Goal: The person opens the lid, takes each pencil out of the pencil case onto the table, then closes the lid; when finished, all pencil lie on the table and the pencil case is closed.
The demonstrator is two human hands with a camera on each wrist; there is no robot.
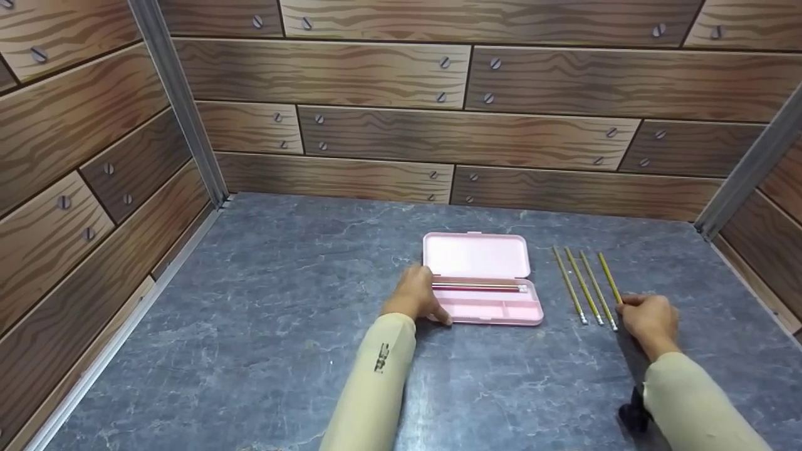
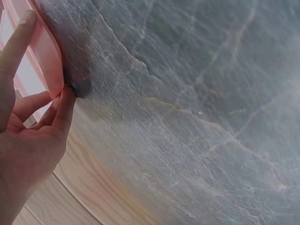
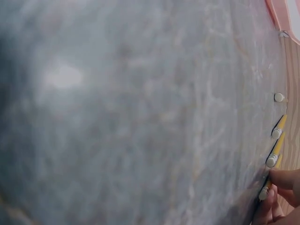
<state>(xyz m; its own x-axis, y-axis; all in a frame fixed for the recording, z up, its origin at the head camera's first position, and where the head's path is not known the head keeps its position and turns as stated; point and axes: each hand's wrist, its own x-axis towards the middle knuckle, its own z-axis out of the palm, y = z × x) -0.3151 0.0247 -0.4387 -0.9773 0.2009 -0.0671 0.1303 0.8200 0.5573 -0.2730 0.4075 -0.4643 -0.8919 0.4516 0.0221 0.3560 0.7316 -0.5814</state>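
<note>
A pink pencil case [image 1: 476,255] lies open on the table, its lid laid back toward the far wall. My left hand [image 1: 413,293] grips the case's left end, thumb at the near edge and fingers at the far side. Dark red pencils [image 1: 476,287] lie lengthwise in the long back compartment; their left ends are behind my hand. To the right, my right hand [image 1: 651,318] pinches a yellow pencil [image 1: 608,272] near its eraser end [image 3: 264,193]. Three more yellow pencils [image 1: 584,285] lie beside it in a slanted row, white erasers toward me.
The grey marbled table [image 1: 282,344] is enclosed by wood-patterned walls [image 1: 376,131] at the back and both sides. Metal corner posts [image 1: 182,100] stand at the back corners. A small black object [image 1: 634,410] sits at the right wrist.
</note>
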